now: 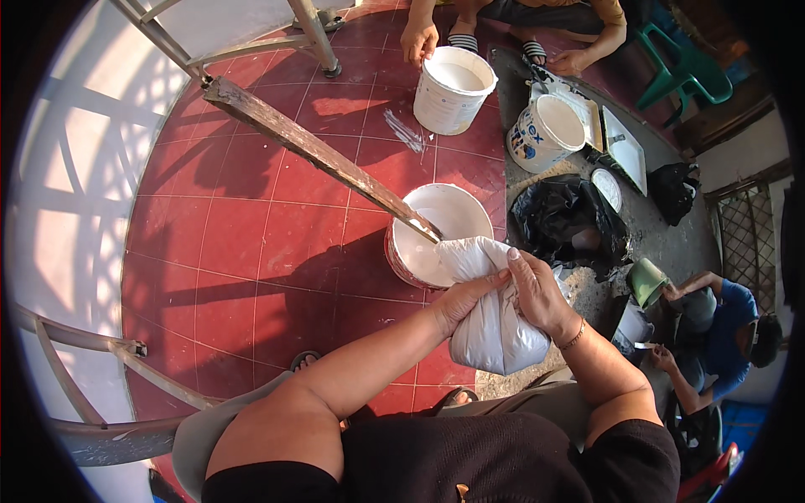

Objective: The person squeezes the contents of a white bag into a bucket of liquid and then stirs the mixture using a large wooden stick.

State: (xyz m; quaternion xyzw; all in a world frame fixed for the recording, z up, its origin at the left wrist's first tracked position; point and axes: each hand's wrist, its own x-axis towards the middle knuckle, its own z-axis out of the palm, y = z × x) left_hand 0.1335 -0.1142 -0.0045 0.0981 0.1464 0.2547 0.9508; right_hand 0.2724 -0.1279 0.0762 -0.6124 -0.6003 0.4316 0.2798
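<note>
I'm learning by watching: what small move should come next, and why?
Probably raise the lower end of the white bag slightly, tilting it toward the nearest bucket. The left hand and right hand hold it, and its upper end overlaps that rim in this view, while its bulging part hangs outside.

A green plastic chair stands at the upper right. On the grey concrete floor, a round white lid lies just beside a large crumpled black plastic bag.
</note>
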